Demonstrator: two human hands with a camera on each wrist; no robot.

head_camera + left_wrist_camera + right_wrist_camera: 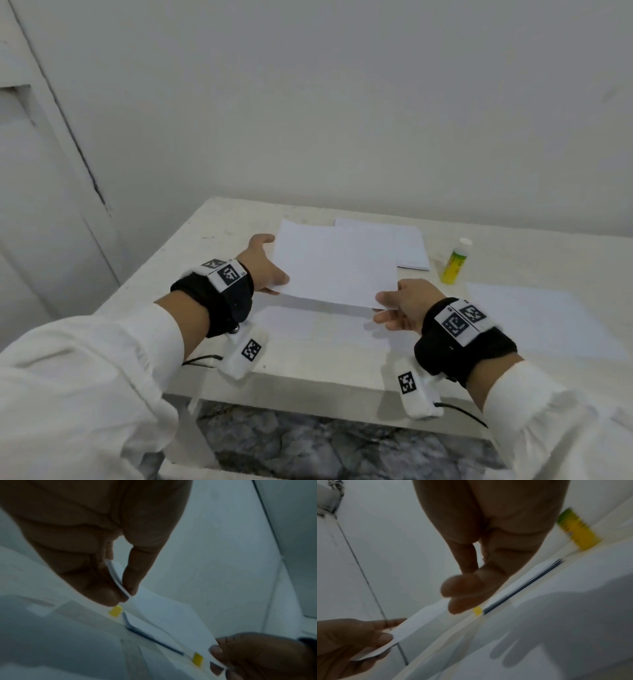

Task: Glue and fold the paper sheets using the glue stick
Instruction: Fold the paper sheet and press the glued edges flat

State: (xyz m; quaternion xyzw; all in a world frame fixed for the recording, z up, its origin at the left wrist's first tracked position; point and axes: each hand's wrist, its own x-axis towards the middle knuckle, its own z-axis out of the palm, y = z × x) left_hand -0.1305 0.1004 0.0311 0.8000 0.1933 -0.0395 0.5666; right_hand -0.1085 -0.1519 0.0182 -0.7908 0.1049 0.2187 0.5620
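Note:
I hold a white paper sheet with both hands, its near edge lifted off the white table. My left hand pinches the near left corner, the thumb on top. My right hand pinches the near right corner. The left wrist view shows the left hand with thumb and finger closed on the sheet's edge. In the right wrist view the right hand grips the same sheet. A yellow-green glue stick with a white cap stands to the right, apart from both hands.
A stack of folded sheets lies at the back, partly behind the held sheet. A flat sheet lies under my hands, another at the right. A wall runs close behind the table. The table's front edge is below my wrists.

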